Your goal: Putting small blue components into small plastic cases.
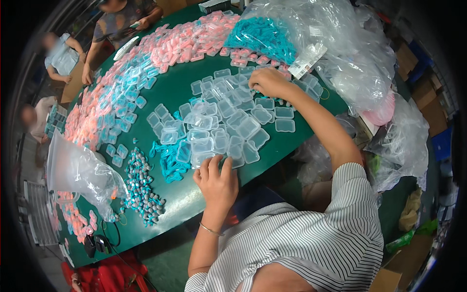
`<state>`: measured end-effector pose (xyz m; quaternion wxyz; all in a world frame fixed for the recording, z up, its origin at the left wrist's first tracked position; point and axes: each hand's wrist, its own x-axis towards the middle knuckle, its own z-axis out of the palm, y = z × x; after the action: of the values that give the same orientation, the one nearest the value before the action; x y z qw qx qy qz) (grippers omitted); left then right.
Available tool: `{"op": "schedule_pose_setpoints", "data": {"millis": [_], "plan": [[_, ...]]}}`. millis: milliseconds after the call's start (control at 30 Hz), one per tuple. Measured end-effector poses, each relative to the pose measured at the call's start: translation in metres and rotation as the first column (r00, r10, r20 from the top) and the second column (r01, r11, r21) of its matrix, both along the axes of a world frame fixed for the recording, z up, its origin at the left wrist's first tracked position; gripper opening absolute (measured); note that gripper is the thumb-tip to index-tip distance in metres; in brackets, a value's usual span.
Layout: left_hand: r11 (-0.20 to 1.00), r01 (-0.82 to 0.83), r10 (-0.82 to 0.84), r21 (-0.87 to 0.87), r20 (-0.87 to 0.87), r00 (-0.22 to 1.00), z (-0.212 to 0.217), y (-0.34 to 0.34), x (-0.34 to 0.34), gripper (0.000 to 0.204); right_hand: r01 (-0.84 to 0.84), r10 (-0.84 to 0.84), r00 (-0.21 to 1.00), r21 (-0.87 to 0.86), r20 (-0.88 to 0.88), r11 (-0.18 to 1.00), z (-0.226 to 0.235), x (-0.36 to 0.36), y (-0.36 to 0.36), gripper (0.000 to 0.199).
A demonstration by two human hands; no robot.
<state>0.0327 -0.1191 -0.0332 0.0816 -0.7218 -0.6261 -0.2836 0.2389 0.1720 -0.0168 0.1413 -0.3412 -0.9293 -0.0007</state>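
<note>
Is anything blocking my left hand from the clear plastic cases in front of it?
Nothing visible does: your left hand is at the near edge of the clear plastic cases. The turquoise cords lie off to its left.

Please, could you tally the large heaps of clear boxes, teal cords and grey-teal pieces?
Clear boxes: 1 heap
Teal cords: 2 heaps (one nearer, one farther)
Grey-teal pieces: 1 heap
Total: 4 heaps; single pieces overlap too much to count.
</note>
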Motion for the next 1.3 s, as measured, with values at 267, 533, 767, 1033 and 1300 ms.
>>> {"op": "schedule_pose_setpoints", "data": {"millis": [267, 533, 767, 1033, 1300], "plan": [[1.0, -0.012, 0.012, 0.013, 0.001, 1.0, -0.005, -0.002, -0.006, 0.033, -0.06, 0.048, 0.994, -0.124, -0.102, 0.99, 0.006, -0.018, 0.002, 0.009], [0.996, -0.032, 0.035, 0.083, -0.031, 0.999, -0.005, -0.001, -0.02, 0.028, -0.14, 0.164, 0.913, 0.093, -0.374, 0.986, 0.024, -0.014, -0.034, 0.008], [0.993, -0.041, 0.039, 0.113, 0.02, 0.999, -0.006, 0.0, -0.016, 0.036, -0.218, 0.224, 0.926, 0.054, -0.304, 0.974, 0.028, -0.022, -0.094, 0.008], [0.987, 0.017, -0.036, 0.16, 0.122, 0.992, -0.001, -0.005, -0.023, 0.039, -0.309, 0.316, 0.926, 0.069, -0.206, 0.949, 0.027, -0.036, -0.124, 0.012], [0.999, 0.007, -0.009, 0.042, 0.038, 0.999, -0.006, 0.015, -0.003, 0.058, -0.254, 0.262, 0.922, 0.064, -0.284, 0.965, 0.02, -0.046, -0.134, 0.017]]}}
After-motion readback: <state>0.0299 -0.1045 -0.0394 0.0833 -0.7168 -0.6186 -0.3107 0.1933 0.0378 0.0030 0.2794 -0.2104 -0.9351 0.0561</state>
